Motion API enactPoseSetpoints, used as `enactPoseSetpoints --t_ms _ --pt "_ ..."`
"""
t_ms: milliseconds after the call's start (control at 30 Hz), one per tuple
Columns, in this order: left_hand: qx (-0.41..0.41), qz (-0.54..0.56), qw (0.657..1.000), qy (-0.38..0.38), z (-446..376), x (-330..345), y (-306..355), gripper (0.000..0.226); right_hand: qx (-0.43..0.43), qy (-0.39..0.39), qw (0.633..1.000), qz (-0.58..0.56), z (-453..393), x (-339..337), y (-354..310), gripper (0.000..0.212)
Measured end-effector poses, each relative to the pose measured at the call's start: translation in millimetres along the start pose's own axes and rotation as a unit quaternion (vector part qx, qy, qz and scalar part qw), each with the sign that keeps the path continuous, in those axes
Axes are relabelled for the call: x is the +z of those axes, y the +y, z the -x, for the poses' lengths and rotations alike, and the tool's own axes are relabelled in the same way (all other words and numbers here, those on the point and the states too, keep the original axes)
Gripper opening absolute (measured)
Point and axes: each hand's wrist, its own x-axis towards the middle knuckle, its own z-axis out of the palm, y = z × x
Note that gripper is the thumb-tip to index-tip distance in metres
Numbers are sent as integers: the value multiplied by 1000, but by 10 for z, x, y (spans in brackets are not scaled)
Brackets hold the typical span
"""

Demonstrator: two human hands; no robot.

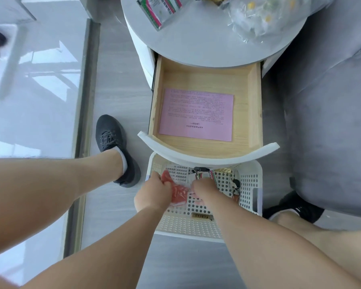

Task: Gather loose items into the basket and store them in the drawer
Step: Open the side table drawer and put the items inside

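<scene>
**Both hands down in the basket**

Fingers of the left hand are curled round a red packet, gripping its left edge. Fingers of the right hand curl down among small packets just right of the red one; what they hold, if anything, I cannot tell, as the hand hides it.

Both hands reach into a white perforated basket on the floor. Nearer than the fingers, on the basket's bottom, lies a small gold bar-shaped thing. Right of the right fingers, a dark bunch like keys lies against the basket's wall. Just beyond the fingers are a blister sheet, a black clip and a gold wrapper, partly under the drawer front.

Beyond the fingers, the drawer stands pulled out above the basket's far edge; a pink printed sheet lies flat on its wooden bottom.

Farther still, the round desk carries a red-and-green sachet and a crinkled clear bag.

Left of the fingers, a dark shoe rests on the grey floor; right, a grey sofa.
</scene>
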Motion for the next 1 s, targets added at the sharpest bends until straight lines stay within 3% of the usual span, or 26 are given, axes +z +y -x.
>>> enactPoseSetpoints --t_ms 100,300,433,567,667,733,833,933,1000 --pt "30 -19 999 8 -28 -43 -6 15 40 38 996 -65 -13 223 -60 15" --pt "32 -21 999 -16 -88 20 -62 16 101 -11 987 -125 1 481 -241 21" --pt "47 -25 998 -43 -51 -5 -55 12 97 -8 986 -136 43 405 -298 29" --pt "108 -46 985 -124 37 -121 30 6 12 47 998 31 261 4 -213 35" --pt "180 -68 958 -210 131 -272 108 6 -99 49 976 186 501 -446 -46 53" --pt "215 -52 940 -260 270 -421 224 4 -128 35 961 244 744 -726 -20 61" --pt "250 13 924 -290 535 -767 524 5 -147 35 954 260 940 -1008 -6 60" --pt "270 134 916 -266 739 -1183 791 29 -136 14 971 195 1178 -1150 -33 44" --pt "276 217 896 -273 796 -1439 902 40 -152 -10 965 213 1433 -1185 -113 30"
